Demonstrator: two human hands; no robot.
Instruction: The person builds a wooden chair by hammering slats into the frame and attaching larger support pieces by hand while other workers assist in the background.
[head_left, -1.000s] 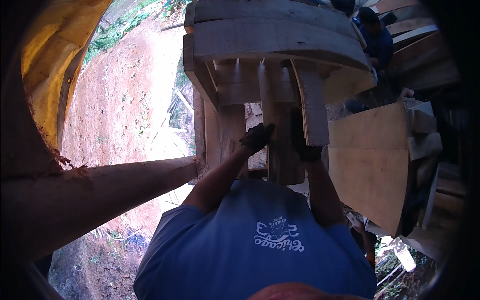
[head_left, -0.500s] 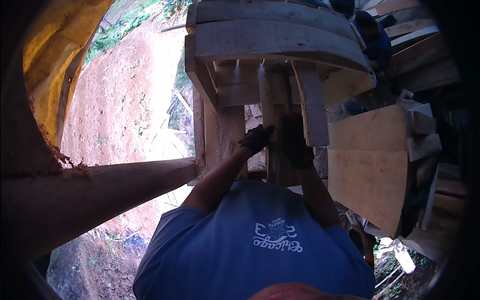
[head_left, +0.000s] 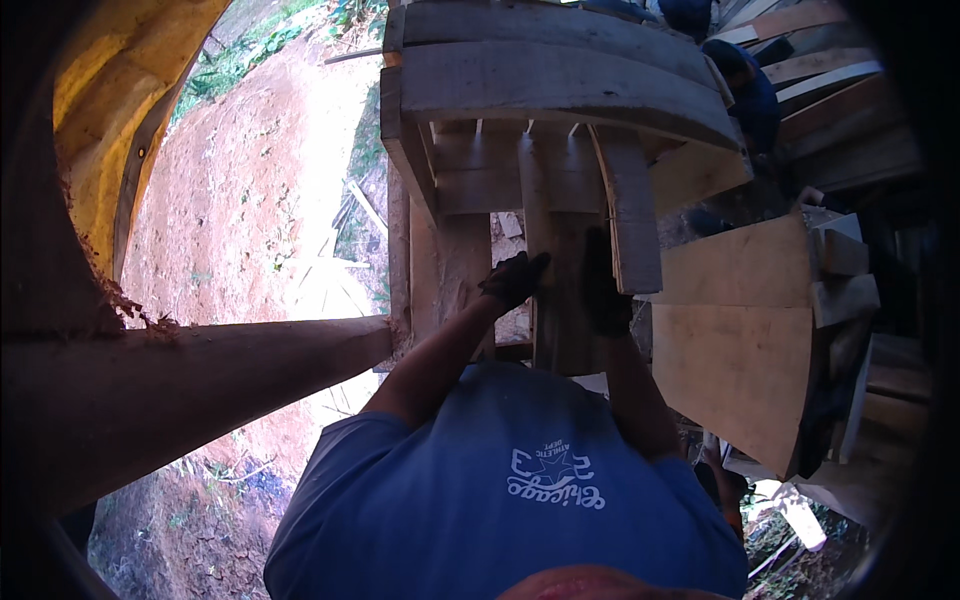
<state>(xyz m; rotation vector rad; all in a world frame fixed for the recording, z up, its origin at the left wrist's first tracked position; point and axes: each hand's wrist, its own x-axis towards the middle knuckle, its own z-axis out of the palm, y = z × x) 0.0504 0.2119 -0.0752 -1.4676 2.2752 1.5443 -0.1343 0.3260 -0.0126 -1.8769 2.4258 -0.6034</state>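
Observation:
My left hand (head_left: 515,280), in a dark glove, is closed at the edge of an upright narrow wooden board (head_left: 537,195), its fingertips on the wood. My right hand (head_left: 606,300), also dark-gloved, is to the right of that board, in deep shade. It is beside the lower end of a hanging wooden plank (head_left: 632,215). Its fingers look closed, but what they hold is lost in the shadow. Both hands are below a pale wooden frame of wide boards (head_left: 560,85).
A thick wooden post (head_left: 220,385) slants in from the left. Large pale wooden panels (head_left: 735,360) stand at the right, with stacked planks (head_left: 830,100) behind them. Another person (head_left: 745,85) is at the far right. A yellow sheet (head_left: 120,110) hangs at the upper left.
My right hand has shifted slightly. A long dark shape above it, like a tool's handle, no longer shows there. My left hand stays at the board.

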